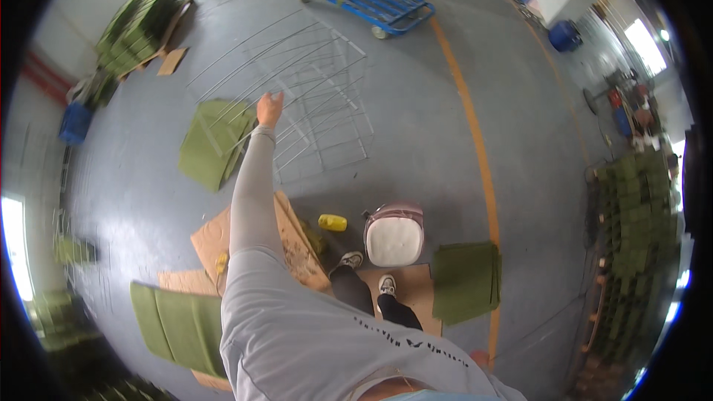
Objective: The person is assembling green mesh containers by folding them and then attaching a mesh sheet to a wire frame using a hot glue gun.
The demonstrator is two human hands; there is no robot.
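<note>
With my left arm stretched far forward, my left hand (269, 109) is closed on a bar of a thin metal wire frame (338, 89). The frame is a large open cage of pale rods, partly blurred against the grey floor. A stack of green sheets (212, 145) lies just left of the hand, partly behind the rods. At the right edge of my grey shirt a small patch of skin shows, probably my right hand (479, 359); its fingers are hidden. Nothing can be seen in it.
Near my feet are a cushioned stool (394, 240), a yellow container (333, 223), cardboard (212, 234) and green sheets (466, 282). A blue trolley (379, 6) carries green material ahead. Green stacks line the right (639, 230) and far left (137, 30).
</note>
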